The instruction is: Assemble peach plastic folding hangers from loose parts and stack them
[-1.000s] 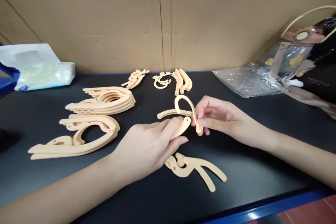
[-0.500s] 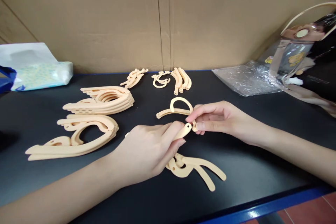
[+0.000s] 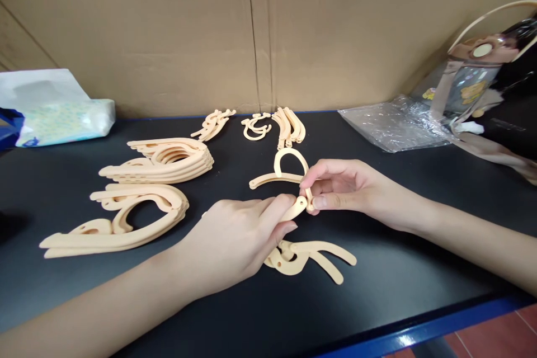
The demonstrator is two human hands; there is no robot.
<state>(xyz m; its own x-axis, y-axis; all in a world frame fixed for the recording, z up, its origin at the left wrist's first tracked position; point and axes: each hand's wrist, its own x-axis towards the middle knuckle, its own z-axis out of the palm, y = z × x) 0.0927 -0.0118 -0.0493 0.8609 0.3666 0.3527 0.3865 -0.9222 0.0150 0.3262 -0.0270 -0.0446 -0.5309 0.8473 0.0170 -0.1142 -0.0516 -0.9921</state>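
My left hand (image 3: 243,238) is closed around a cream plastic hanger arm (image 3: 295,210); its holed end sticks out past my fingers. Between thumb and fingertips, my right hand (image 3: 339,187) pinches a curved hanger hook (image 3: 293,152), its loop pointing up and away. The base of the hook sits right beside the arm's holed end; whether they are joined I cannot tell. Behind the hook lies another loose hanger arm (image 3: 268,179), partly covered by my right fingers. Nearer me, loose hanger pieces (image 3: 319,254) lie on the table, partly hidden under my left hand.
On the left lie two stacks of folded hangers (image 3: 180,165). Along the back are small piles of hooks (image 3: 255,126) and arms (image 3: 289,126). A tissue pack (image 3: 67,117) sits far left. Clear plastic wrap (image 3: 394,123) and a water bottle (image 3: 478,84) are at right.
The hook's loop has tilted slightly upright and right in my right hand. The loose pieces in front appear slightly higher in view. My left hand has barely moved.
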